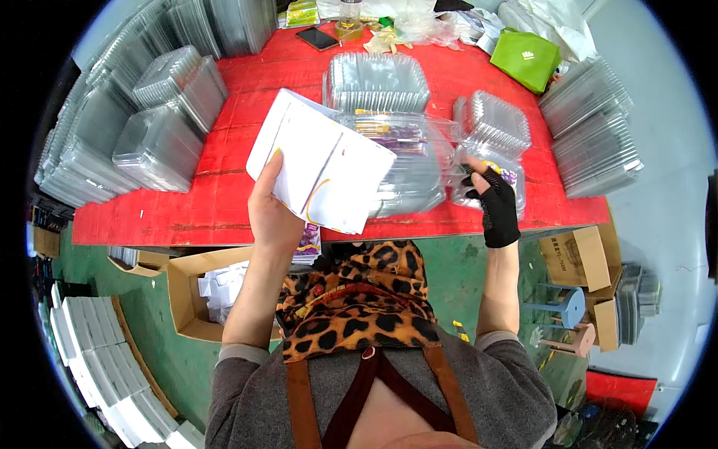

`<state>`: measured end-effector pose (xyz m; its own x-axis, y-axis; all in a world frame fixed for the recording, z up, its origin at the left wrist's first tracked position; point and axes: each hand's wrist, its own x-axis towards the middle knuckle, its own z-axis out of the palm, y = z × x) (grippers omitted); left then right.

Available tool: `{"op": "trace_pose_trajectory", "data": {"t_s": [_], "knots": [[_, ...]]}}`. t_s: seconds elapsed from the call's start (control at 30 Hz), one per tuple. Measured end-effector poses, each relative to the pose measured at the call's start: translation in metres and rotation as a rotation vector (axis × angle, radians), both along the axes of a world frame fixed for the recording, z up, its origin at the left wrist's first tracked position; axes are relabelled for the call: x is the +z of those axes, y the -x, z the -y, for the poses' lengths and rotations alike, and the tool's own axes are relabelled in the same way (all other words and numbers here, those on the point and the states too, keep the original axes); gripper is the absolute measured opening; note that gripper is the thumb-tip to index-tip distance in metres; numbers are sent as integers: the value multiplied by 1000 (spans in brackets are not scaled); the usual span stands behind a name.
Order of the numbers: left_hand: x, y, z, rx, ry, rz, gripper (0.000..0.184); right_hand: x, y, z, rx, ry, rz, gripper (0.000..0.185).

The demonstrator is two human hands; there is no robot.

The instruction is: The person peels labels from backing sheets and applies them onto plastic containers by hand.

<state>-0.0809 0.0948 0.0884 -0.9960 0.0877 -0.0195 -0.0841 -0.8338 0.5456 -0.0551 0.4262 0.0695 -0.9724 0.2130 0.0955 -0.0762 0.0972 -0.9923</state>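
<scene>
My left hand (271, 203) is closed around a stack of white label sheets (321, 161), thumb on top, at the front edge of the table. Under and behind the sheets lies an opened clear plastic clamshell box (411, 183), with a purple and yellow label (396, 131) showing through it. My right hand (495, 202), in a black fingerless glove, has its fingers curled at the right edge of this box and seems to pinch its rim. Just beyond those fingers sits another clear box with a purple fruit label (505, 176). The sheets hide part of the opened box.
Clear box stacks stand on the red table (254, 75): at the back (378, 82), left (161, 142), right (594, 131) and near right (497, 123). A phone (317, 38), tape roll (348, 30) and green bag (526, 58) lie behind. Below is a cardboard box (187, 299).
</scene>
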Motion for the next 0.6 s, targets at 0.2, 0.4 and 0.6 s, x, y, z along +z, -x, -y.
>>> {"op": "trace_pose_trajectory", "data": {"t_s": [0.2,0.4,0.6], "knots": [[-1,-6,-7,-15,382,14,50,47,-12,38,74,-219,-319,31],[3,-12,-2,-93,635,-167,48,54,-15,94,413,-398,-229,25],[7,2,3,-61,552,-88,37,26,-18,85,524,-581,-95,24]]}}
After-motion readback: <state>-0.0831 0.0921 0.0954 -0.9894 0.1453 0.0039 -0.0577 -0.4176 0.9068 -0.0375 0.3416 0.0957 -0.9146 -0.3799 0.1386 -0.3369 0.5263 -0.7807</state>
